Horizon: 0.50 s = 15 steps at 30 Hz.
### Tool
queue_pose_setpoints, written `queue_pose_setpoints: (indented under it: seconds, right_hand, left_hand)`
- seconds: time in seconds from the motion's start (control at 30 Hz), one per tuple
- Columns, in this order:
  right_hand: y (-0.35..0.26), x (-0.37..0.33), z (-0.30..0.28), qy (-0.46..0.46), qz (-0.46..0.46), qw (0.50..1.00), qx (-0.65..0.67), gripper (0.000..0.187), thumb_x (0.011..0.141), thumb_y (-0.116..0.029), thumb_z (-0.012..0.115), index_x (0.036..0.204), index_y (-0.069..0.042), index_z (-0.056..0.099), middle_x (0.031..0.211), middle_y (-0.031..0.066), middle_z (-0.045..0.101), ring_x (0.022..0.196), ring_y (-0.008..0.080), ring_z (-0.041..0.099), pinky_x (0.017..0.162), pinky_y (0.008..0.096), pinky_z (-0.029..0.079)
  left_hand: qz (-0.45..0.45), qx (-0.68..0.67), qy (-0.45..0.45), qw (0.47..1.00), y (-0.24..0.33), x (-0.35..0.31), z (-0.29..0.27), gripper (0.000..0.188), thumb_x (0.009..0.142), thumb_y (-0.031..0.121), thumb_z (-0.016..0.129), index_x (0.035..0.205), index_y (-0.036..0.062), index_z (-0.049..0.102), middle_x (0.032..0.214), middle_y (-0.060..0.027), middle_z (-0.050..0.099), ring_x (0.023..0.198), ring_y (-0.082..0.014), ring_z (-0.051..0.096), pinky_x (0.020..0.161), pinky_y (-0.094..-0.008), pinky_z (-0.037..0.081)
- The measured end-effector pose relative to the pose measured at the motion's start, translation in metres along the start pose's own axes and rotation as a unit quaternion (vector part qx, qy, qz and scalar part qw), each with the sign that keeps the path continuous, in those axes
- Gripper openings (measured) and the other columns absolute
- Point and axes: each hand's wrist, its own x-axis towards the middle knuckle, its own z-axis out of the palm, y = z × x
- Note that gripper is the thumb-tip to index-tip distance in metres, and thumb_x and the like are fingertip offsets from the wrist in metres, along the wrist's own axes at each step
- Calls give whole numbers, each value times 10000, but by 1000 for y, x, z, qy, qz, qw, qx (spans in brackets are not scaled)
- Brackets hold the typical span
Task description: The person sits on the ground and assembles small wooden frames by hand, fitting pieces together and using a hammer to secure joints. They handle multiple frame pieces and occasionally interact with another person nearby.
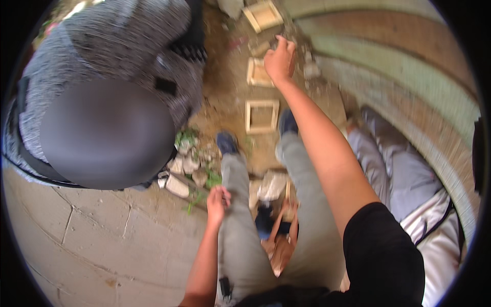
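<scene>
My right hand is stretched out ahead over the dirt ground, one finger extended and the others loosely bent; nothing shows in it. Just beside its wrist and thumb side lies a small square frame of pale wood, partly covered by the hand. Nearer to me, a second wooden frame lies flat between my feet. A third wooden frame lies farther off, beyond the hand. My left hand hovers by my left knee with its fingers curled together; what they hold, if anything, is too small to make out.
A person in grey with a dark rounded head covering leans in at left. At right, another person's grey-trousered legs are beside a curved wall. Broken stones and weeds lie by a concrete slab. Clear plastic shows between my knees.
</scene>
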Motion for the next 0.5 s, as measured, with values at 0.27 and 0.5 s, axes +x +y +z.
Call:
queue_pose_setpoints:
  seconds: [0.27, 0.5]
  right_hand:
    - [212, -210, 49, -257, 271, 928, 11, 554, 890, -174, 651, 1395, -55, 457, 1329, 264, 504, 1216, 421, 535, 1050, 473, 438]
    - [220, -193, 101, -158, 265, 950, -54, 401, 883, -274, 685, 1179, -24, 581, 1187, 226, 613, 1125, 404, 602, 938, 478, 510]
  left_hand:
    - [-38, 80, 20, 996, 21, 30, -9, 272, 1071, 294, 399, 981, 100, 567, 854, -32, 653, 657, -87, 545, 579, -243, 443]
    - [-93, 141, 55, 984, -7, 30, -41, 259, 1064, 303, 412, 956, 107, 543, 829, -29, 649, 647, -107, 553, 581, -258, 438]
